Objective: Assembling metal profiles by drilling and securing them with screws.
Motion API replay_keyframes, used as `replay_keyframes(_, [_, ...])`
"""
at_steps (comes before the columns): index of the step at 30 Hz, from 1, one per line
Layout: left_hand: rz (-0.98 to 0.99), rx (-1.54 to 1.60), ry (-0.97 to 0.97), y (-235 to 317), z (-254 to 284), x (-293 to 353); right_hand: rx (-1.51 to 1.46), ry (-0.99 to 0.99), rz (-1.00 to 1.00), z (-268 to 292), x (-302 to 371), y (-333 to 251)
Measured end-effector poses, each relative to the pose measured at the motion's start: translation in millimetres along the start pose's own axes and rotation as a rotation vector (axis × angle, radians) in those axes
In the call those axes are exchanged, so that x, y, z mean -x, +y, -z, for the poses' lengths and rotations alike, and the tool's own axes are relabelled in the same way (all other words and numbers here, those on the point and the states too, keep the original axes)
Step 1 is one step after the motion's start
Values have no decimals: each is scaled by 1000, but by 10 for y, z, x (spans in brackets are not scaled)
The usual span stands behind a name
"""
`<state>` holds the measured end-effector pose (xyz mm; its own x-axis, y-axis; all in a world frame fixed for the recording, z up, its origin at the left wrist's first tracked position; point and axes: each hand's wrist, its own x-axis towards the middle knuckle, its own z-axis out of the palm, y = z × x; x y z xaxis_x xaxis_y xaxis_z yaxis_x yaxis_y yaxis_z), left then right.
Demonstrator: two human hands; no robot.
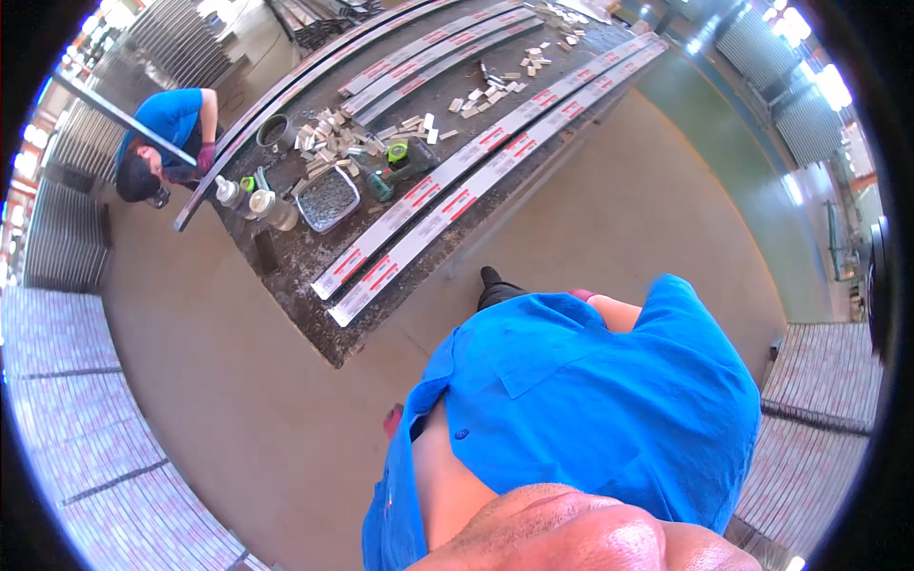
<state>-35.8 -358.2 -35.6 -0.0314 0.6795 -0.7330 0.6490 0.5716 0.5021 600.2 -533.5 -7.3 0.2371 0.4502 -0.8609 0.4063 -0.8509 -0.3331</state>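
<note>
My left hand, in a reddish glove, shows only in part beside my blue shirt; it hangs apart from the workbench. Of my right hand, a sliver of reddish glove peeks out past my shirt front. Fingers of both hands are hidden, and nothing held can be made out. The workbench stands ahead of me. Along its near side lie two long profiles, a first wrapped bar and a second wrapped bar, both white with red print. A green-and-black cordless drill rests behind them.
A tub of screws, two bottles, a metal mug, a tape measure and piled small blocks cover the bench. A co-worker bends over a bar across from me. Stacked profiles line the left.
</note>
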Motion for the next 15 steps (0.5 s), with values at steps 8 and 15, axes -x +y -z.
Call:
replay_keyframes(8, [59, 16, 55, 546, -199, -79, 71, -48, 99, 685, -703, -336])
replay_keyframes(15, [130, 37, 76, 1221, -923, -25, 201, 81, 398, 2001, -1653, -1525])
